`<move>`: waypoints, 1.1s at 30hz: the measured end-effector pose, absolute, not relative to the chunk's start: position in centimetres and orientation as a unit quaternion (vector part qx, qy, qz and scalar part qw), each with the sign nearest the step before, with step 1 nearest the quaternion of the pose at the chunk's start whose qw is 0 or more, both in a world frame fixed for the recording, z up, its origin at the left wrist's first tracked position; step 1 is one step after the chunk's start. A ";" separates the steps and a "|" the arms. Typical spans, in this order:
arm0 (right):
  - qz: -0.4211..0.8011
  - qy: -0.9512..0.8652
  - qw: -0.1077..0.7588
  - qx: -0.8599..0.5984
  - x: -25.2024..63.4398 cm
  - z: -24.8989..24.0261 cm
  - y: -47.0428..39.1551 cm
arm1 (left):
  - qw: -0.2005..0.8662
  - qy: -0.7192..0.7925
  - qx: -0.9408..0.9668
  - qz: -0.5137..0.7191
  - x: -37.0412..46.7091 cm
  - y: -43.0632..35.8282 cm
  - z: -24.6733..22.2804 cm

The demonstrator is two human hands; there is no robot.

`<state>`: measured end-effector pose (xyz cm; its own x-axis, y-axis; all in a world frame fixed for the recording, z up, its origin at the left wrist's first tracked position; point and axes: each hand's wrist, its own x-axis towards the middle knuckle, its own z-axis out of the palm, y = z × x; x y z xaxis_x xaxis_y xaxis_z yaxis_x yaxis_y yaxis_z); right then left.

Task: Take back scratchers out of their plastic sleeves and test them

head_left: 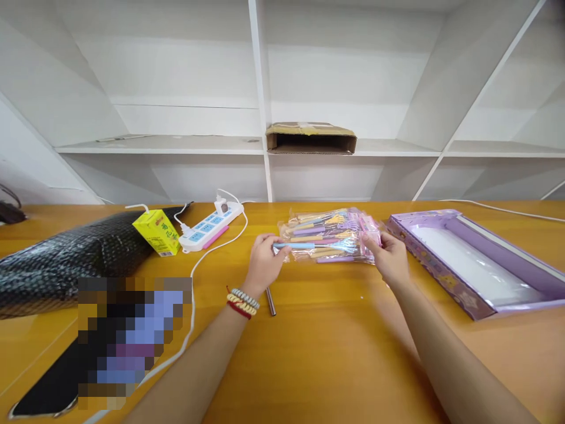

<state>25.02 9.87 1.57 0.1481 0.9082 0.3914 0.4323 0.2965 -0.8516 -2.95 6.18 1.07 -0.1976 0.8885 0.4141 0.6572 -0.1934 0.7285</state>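
Several clear plastic packets (326, 227) with colourful long-handled items, some with small hand-shaped ends, lie in a pile on the wooden table. My left hand (268, 264) pinches the left end of a packet holding a light blue stick (302, 245) at the front of the pile. At the pile's right end, my right hand (391, 256) grips the pink part of a packet with thumb and fingers. A dark pen-like stick (271, 302) lies on the table beside my left wrist, its upper end hidden behind it.
An open purple box (441, 265) lies at the right. On the left are a yellow drink carton (158, 231), a white power strip (212, 227) with a trailing cable, a black wrapped bundle (83, 253) and a pixelated dark object (57, 377). A cardboard box (311, 128) sits on the shelf behind.
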 end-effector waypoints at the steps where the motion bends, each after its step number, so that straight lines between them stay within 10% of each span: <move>1: 0.217 -0.603 0.520 -0.565 25.3 2.1 10.6 | 0.134 0.623 0.625 0.452 -2.7 7.4 1.5; 17: 0.111 -0.598 0.275 -0.744 27.0 5.9 23.2 | 0.177 0.616 0.678 0.360 -1.1 23.4 1.3; 33: 0.133 -0.649 0.099 -0.742 24.8 4.3 25.8 | 0.175 0.611 0.757 0.152 -3.4 23.5 0.3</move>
<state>24.81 25.77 4.35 0.1214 0.9902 -0.0691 0.9378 -0.1372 -0.3188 -3.36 23.53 0.32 0.2085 0.9779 0.0160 0.8719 -0.1932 0.4499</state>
